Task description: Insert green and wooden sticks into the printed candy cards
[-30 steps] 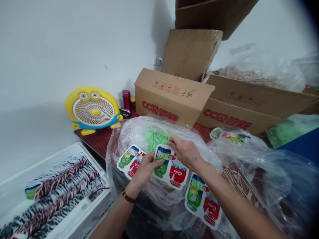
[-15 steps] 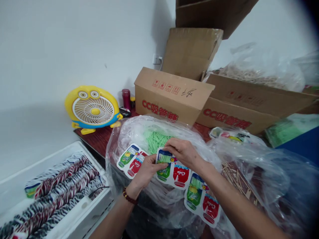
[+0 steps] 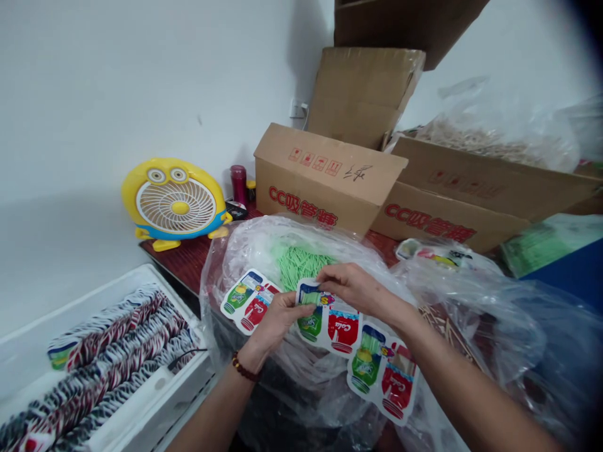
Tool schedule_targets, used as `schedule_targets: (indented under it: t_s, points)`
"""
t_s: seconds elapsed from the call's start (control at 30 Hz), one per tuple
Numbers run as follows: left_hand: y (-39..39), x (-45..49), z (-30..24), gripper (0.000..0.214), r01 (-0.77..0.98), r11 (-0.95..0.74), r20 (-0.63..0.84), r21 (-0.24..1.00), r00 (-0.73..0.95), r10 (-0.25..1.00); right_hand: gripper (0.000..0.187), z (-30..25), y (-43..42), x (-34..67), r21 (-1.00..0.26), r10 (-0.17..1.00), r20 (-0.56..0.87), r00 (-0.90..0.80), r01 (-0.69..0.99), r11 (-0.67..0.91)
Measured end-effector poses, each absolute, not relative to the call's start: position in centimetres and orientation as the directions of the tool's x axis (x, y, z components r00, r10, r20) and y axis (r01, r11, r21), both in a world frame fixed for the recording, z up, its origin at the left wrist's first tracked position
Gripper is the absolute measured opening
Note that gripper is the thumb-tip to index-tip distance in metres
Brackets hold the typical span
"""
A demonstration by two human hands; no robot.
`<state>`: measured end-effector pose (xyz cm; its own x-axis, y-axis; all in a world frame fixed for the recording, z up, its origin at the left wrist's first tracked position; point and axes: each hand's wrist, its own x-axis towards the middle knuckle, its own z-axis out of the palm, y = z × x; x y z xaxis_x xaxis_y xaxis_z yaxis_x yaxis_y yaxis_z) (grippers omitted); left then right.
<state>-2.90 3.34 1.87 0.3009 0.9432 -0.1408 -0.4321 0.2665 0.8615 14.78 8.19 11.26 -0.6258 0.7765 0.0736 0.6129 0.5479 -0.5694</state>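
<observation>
A flat Sprite and Cola candy packet (image 3: 343, 329) is held between both my hands above a clear plastic bag (image 3: 245, 242). My left hand (image 3: 277, 317) pinches its left side, thumb across the green half. At its top edge, the closed fingers of my right hand (image 3: 351, 285) grip the packet; the fingertips are partly hidden. Thin green sticks (image 3: 299, 263) lie heaped in the bag just beyond. To the left rests a similar packet (image 3: 242, 301), and another packet (image 3: 367, 364), holding green and pale sticks, lies under my right forearm.
A white foam box (image 3: 141, 276) with rows of packed packets stands at left. Behind are a yellow fan (image 3: 179, 207), a red flask (image 3: 238, 185) and cardboard boxes (image 3: 306, 169) (image 3: 424, 223). Pale brown sticks (image 3: 443, 326) lie in plastic at right.
My right hand has shifted slightly right along the packet's top edge. My left hand keeps its pinch, with the thumb slightly higher. The view has shifted a little.
</observation>
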Motion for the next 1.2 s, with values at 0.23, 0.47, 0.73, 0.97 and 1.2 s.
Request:
schedule_targets:
  t_s: [0.23, 0.47, 0.73, 0.97, 1.2]
  points:
    - [3.3, -2.7, 1.8, 0.031, -0.435, 0.304, -0.167, 0.847, 0.325, 0.931, 0.020, 10.7, 7.8, 15.1, -0.675, 0.832, 0.088, -0.548, 0.582, 0.454]
    - [3.0, -1.9, 2.4, 0.032, -0.421, 0.316, -0.175, 0.850, 0.340, 0.924, 0.017, 10.4, 7.3, 16.7, -0.652, 0.836, 0.002, -0.549, 0.633, 0.418]
    - [2.3, 0.4, 3.0, 0.030, -0.374, 0.322, -0.175, 0.870, 0.377, 0.909, 0.019, 9.2, 6.0, 20.1, -0.723, 0.866, 0.007, -0.499, 0.596, 0.349]
    - [2.4, 3.9, 4.8, 0.033, -0.242, 0.333, -0.189, 0.911, 0.472, 0.861, 0.015, 9.6, 3.8, 23.4, -0.813, 0.893, 0.031, -0.450, 0.508, 0.285]
    - [1.7, 7.6, 5.6, 0.031, -0.078, 0.162, -0.109, 0.984, 0.454, 0.884, 0.012, 9.2, 1.4, 27.7, -0.806, 0.943, 0.029, -0.332, 0.550, 0.218]
